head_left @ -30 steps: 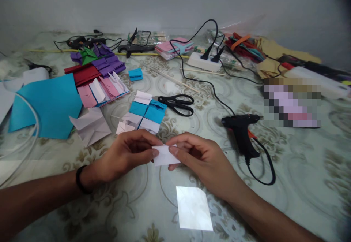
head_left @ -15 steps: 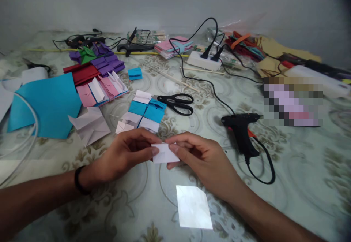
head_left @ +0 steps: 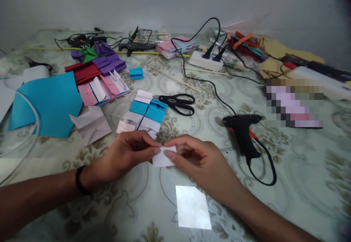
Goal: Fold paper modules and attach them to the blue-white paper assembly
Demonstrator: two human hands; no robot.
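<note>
A small folded piece of white paper [head_left: 162,160] is held above the table between both hands. My left hand [head_left: 128,153] pinches its left edge with thumb and forefinger. From the right, my right hand [head_left: 197,157] grips it, the thumb lying across the paper's face and the fingers behind, partly hidden. Just beyond the hands lie folded blue and white paper pieces [head_left: 152,111] set together in a block. Black-handled scissors [head_left: 179,104] rest beside that block, their blades partly hidden under it.
A black glue gun [head_left: 242,136] lies at right, its cord running to a white power strip [head_left: 205,62]. At left are a large blue sheet [head_left: 48,104], a creased white paper [head_left: 91,125] and folded purple pieces [head_left: 109,64]. A bright light patch [head_left: 193,207] falls on the tablecloth.
The right thumb has slid left across the white paper, and the right fingers have shifted slightly. The paper has tilted a little. Both hands still hold it; the view has shifted slightly.
</note>
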